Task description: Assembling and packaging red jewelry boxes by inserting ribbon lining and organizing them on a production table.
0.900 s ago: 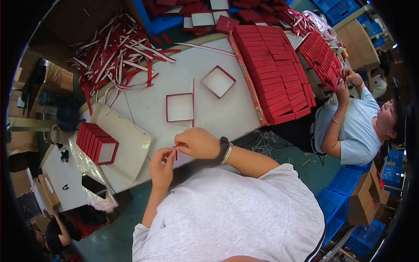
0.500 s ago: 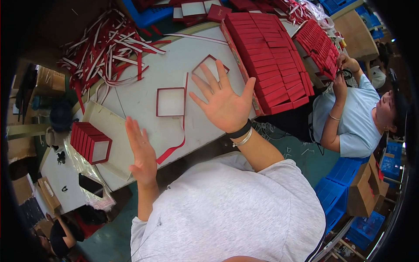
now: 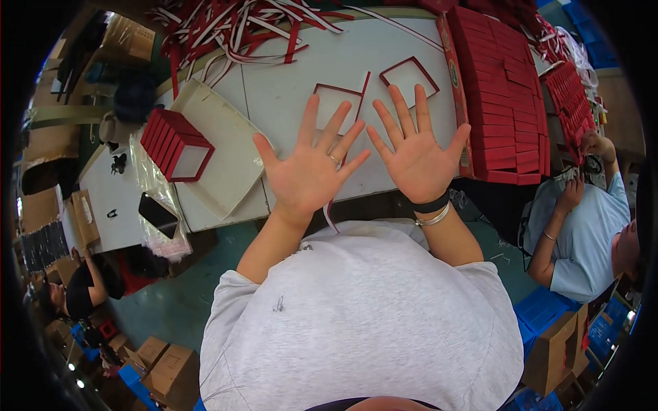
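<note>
My left hand (image 3: 305,164) is raised with its palm up and fingers spread, a ring on one finger, holding nothing. Beside it my right hand (image 3: 419,151), with a black band and a bracelet at the wrist, is spread the same way and bare. Beyond the hands a red-rimmed box part with a white inside (image 3: 334,113) lies on the table, partly covered by my left fingers. A red ribbon (image 3: 364,92) runs along its right side and hangs past the table's front edge. Farther right lies a second red-rimmed box part (image 3: 410,77), near my right fingertips.
A pale tray (image 3: 226,147) and a stack of red boxes (image 3: 177,144) are at the left. Red and white ribbons (image 3: 240,31) heap at the back. Rows of red boxes (image 3: 497,96) fill the right, where a person in light blue (image 3: 579,226) works. A phone (image 3: 158,214) lies left.
My left hand has turned palm up, spread its fingers and come close to my right hand. The view has shifted, so the table's things appear farther right and higher.
</note>
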`<state>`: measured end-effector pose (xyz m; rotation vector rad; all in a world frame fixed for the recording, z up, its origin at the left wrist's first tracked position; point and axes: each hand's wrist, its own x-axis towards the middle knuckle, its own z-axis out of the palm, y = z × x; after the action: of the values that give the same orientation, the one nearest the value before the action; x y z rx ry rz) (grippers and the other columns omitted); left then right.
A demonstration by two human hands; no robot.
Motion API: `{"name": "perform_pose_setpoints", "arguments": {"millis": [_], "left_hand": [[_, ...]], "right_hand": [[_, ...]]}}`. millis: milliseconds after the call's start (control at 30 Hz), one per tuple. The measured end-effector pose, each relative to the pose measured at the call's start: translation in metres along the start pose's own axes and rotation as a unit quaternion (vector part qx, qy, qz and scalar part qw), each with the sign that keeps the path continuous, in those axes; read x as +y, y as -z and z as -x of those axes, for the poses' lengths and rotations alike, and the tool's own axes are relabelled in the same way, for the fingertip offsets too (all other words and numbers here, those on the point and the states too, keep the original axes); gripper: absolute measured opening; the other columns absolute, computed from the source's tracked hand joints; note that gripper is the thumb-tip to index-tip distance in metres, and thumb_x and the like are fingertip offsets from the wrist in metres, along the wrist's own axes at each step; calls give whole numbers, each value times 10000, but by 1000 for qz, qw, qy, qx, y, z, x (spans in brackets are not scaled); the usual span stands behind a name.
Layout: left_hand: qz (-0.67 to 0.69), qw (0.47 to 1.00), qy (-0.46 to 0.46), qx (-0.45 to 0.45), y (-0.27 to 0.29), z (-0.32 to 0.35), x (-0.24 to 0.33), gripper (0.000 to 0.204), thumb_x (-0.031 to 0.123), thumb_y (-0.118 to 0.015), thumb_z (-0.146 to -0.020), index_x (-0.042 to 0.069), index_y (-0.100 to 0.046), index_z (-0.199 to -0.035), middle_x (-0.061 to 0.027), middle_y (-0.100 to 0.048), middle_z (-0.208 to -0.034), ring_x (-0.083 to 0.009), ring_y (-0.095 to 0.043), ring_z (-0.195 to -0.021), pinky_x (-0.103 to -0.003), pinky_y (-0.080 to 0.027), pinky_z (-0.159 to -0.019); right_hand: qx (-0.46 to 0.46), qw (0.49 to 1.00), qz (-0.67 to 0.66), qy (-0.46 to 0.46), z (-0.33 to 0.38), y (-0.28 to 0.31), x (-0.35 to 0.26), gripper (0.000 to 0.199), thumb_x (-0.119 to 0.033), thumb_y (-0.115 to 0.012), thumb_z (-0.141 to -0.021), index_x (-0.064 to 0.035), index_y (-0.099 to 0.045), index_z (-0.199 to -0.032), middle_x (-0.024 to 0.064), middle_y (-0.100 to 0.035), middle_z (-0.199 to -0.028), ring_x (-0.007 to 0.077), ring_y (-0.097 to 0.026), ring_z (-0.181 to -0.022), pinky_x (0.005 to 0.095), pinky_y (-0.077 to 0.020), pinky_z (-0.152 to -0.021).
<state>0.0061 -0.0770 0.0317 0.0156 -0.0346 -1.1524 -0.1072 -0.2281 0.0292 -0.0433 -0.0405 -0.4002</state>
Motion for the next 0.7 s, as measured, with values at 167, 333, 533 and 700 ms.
{"name": "perform_pose_setpoints", "arguments": {"millis": [167,333,533,700], "left_hand": [[12,1000,4,16,2,9,1,873,807,-275,-794,316,-119,-1498,-89,-1,-1574,-342,32,-1439,-578,29,-1120],[26,999,-2,25,6,19,2,876,811,-284,-788,316,-142,-1496,-91,-27,-1573,-358,14,-1436,-578,13,-1121],[-907,360,-150,-157,12,24,14,849,705,-633,-686,265,-443,-1387,-109,-233,-1530,-398,-128,-1415,-561,-103,-1117],[-972,169,-66,-146,5,21,12,366,377,-740,-712,147,-633,-976,-82,-575,-1098,-253,-534,-1027,-404,-408,-866]], "right_hand": [[23,999,4,-27,9,3,4,851,-723,-334,-855,-231,-92,-1505,66,-51,-1573,290,-32,-1444,509,-35,-1149],[32,999,13,-38,14,12,5,843,-719,-316,-862,-228,-85,-1506,70,-70,-1571,294,-56,-1442,503,-53,-1150],[-19,840,540,-53,20,31,-10,745,-586,-475,-885,-232,-217,-1488,95,-201,-1541,298,-144,-1427,504,-129,-1131],[-95,176,978,61,21,13,-26,348,-199,-685,-775,-94,-591,-1093,116,-540,-1194,294,-461,-1179,440,-317,-1023]]}}
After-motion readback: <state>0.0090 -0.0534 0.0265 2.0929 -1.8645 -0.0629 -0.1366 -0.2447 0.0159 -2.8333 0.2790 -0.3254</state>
